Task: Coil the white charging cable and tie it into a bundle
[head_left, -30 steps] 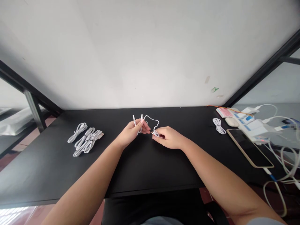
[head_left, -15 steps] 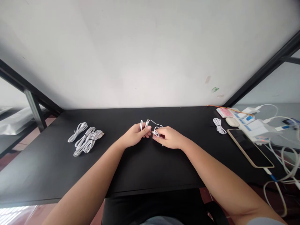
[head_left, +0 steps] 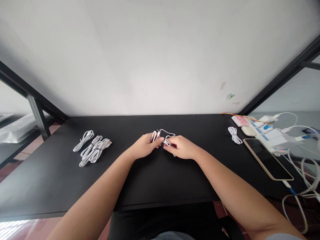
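Observation:
Near the middle of the black table [head_left: 160, 180], a white cable [head_left: 168, 134] runs in a loose arc between my two hands. My left hand [head_left: 147, 145] is closed around folded loops of it, with a connector end standing up by the fingertips. Close beside it on the right, my right hand [head_left: 180, 146] pinches more loops of the cable, and a short piece hangs below its fingers. The fingertips of the two hands are almost touching; what lies inside the palms is hidden.
Several coiled white cables [head_left: 96, 151] lie on the left. On the right are another tied cable [head_left: 235, 135], a phone [head_left: 268, 159], a white mouse [head_left: 248, 130] and a power strip [head_left: 262, 133] with chargers. A pale wall [head_left: 150, 60] rises behind the table.
The loops in my left hand have spread slightly and tilted, and its thumb has moved a little to the right, closer to my right hand. My right hand keeps its pinch.

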`<move>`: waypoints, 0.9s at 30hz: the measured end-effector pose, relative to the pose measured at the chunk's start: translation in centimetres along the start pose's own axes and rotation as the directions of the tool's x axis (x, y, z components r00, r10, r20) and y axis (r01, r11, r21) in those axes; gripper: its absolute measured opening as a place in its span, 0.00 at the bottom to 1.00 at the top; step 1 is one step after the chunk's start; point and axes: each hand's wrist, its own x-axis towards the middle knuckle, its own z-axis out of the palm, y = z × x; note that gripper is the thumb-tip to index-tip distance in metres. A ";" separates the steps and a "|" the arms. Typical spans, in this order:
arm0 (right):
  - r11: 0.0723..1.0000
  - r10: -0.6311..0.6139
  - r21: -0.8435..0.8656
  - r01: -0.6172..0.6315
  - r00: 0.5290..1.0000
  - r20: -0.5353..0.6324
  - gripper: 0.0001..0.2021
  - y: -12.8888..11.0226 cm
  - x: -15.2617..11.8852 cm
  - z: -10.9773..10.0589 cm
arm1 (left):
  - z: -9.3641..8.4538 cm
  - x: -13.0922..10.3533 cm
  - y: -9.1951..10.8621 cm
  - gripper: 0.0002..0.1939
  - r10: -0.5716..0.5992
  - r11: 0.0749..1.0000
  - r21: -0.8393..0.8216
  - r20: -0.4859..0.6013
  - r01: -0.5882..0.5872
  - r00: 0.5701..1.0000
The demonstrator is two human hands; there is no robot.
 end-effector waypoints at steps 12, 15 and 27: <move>1.000 -0.005 -0.002 0.005 1.000 0.014 0.14 -0.2 0.0 -0.1 | -0.1 -0.1 0.1 0.30 -0.013 0.999 0.030 -0.002 0.013 1.000; 1.000 -0.003 0.005 0.003 1.000 0.020 0.15 -0.1 0.0 -0.1 | -0.1 -0.1 0.1 0.30 -0.011 0.999 0.039 -0.002 0.011 1.000; 1.000 0.023 -0.005 -0.023 0.999 0.034 0.16 -0.1 0.0 -0.1 | -0.2 -0.2 0.0 0.30 -0.013 0.998 0.057 -0.026 0.014 1.000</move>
